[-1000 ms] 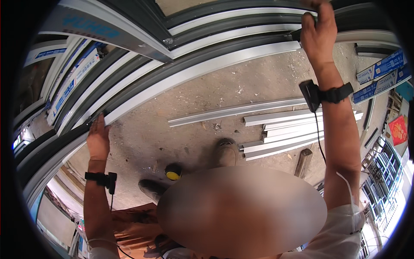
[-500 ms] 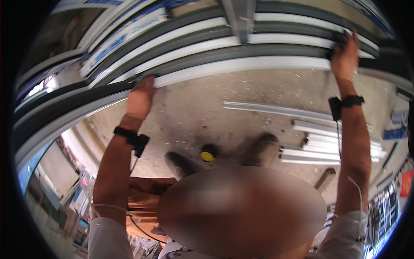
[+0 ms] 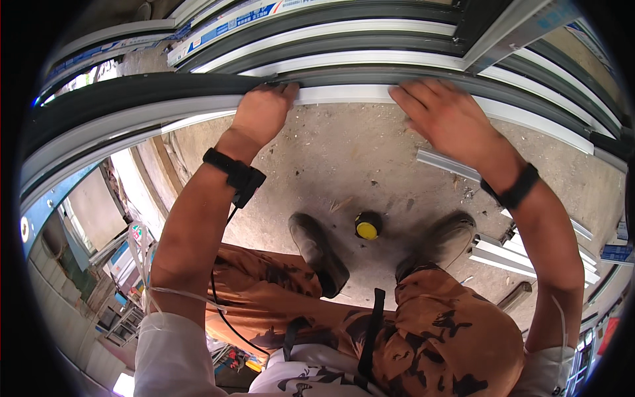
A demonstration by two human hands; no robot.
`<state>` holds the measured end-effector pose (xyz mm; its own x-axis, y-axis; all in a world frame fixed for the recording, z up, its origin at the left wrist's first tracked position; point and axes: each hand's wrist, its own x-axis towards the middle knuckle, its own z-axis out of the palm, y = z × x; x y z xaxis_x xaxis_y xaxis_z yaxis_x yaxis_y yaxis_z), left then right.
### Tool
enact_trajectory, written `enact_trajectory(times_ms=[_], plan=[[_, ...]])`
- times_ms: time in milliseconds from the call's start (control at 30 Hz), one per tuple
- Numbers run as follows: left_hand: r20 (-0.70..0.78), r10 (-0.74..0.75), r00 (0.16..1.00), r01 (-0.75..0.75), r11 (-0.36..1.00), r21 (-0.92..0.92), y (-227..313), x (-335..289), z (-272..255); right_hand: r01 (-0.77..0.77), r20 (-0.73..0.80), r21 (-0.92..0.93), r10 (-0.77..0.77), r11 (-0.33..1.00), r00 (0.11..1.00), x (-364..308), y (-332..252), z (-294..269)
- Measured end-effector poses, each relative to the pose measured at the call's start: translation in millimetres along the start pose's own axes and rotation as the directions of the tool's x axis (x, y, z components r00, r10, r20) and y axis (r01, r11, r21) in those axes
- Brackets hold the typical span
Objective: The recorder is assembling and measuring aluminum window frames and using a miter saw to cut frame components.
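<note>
- Left hand (image 3: 263,114) grips the near edge of a long white frame profile (image 3: 165,116), fingers (image 3: 281,87) curled over its top lip, closed on it.
- Right hand (image 3: 446,119) lies flat on the same profile further right, fingers (image 3: 411,99) spread and extended, palm down; pressing on it, not wrapped around it.
- The profile runs across the upper part of the view from left rim to right, bent by the lens; a dark grey rail (image 3: 126,89) runs along its far side, touching it.
- More white and grey profiles (image 3: 344,30) are stacked just behind, parallel to it.
- Both wrists wear black bands: left wrist band (image 3: 233,173) with a cable running down the forearm, right wrist band (image 3: 516,188).
- Below the hands, concrete floor (image 3: 344,159) with dust and small debris.
- A small round yellow-and-black object (image 3: 368,226) lies on the floor between the person's two dark shoes (image 3: 321,255); cannot tell what it is.
- Short loose white profile pieces (image 3: 503,255) lie on the floor to the right, near the right shoe.
- Person wears orange patterned trousers (image 3: 456,331) and white sleeves (image 3: 175,351).
- Stacked frames (image 3: 106,264) at the left edge, well apart from the hands.
</note>
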<state>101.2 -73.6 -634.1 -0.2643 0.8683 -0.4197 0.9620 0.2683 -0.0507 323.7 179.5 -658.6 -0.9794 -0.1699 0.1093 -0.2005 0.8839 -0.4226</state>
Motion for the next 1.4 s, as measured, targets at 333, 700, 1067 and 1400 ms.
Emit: enact_trajectory(times_ms=[333,700,1067,1400], plan=[[-0.076,0.061,0.995,-0.059,0.998,0.031,-5.3,-1.3,8.0,0.137,-0.225,-0.013,-0.136,0.991,0.965,66.8,-32.4,-16.9],[-0.049,0.076,0.996,-0.074,0.997,0.031,-0.4,3.1,13.7,-0.034,0.172,-0.162,0.062,0.986,0.983,59.9,-14.9,52.9],[-0.224,0.171,0.959,-0.145,0.981,0.128,-0.9,-3.0,26.9,-0.078,0.185,-0.212,0.118,0.974,0.976,47.5,-15.5,50.9],[-0.044,0.112,0.993,-0.105,0.986,0.132,-3.4,3.7,21.4,-0.102,0.147,-0.143,0.123,0.984,0.981,50.7,-14.8,51.3]])
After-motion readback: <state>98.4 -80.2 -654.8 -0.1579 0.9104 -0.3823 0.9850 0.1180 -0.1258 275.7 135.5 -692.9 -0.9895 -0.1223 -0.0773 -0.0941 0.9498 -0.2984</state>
